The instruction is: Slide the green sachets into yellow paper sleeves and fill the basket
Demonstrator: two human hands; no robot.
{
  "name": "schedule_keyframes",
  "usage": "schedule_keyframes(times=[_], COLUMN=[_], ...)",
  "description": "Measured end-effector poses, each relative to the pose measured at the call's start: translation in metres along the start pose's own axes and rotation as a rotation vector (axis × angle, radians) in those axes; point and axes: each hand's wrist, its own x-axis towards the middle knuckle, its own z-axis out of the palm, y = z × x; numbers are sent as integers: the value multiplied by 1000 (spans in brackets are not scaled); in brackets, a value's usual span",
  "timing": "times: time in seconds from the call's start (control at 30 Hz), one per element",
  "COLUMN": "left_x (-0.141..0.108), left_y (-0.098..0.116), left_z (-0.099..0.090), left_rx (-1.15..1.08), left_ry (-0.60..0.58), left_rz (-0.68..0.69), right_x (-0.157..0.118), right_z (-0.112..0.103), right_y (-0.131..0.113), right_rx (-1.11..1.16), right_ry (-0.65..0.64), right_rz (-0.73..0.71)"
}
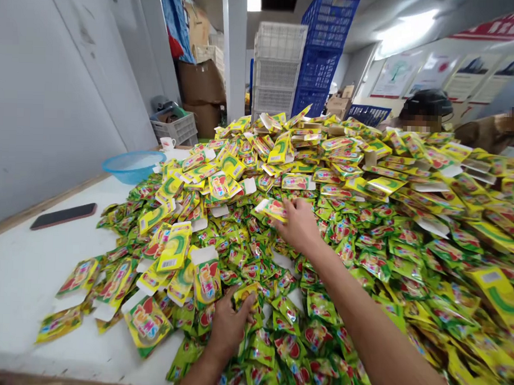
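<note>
My right hand point(298, 226) reaches to the foot of the heap, its fingers closed on a small yellow printed carton point(272, 209) with a white end flap. Nearer the front, my left hand point(229, 326) has its thumb and fingers around a small shiny yellow-green sachet point(245, 296). Under and around both hands lie many loose green foil sachets point(317, 336). To the left of my left hand are several yellow cartons with flaps, among them an upright one point(206, 280) and one lying flat point(146, 322).
More open cartons point(338, 147) pile up along the back. On the white table point(20, 313) at left lie a dark phone point(64, 216) and a blue plastic basin point(133, 166); a white mug point(167, 143) stands behind. Stacked crates point(278, 67) rise beyond. Two people are at the far right.
</note>
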Motion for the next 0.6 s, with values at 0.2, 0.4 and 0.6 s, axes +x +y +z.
schedule_keyframes(times=[0.2, 0.4, 0.6], left_x=[1, -2, -10], left_y=[5, 31, 31], left_z=[-3, -2, 8], left_rx=[-43, -74, 121], left_ry=[81, 109, 14], left_rz=[116, 306, 338], right_x=[-161, -202, -201], right_z=[15, 17, 18], right_y=[-17, -34, -45], right_rx=[137, 49, 1], right_ry=[13, -99, -59], right_rz=[-13, -25, -44])
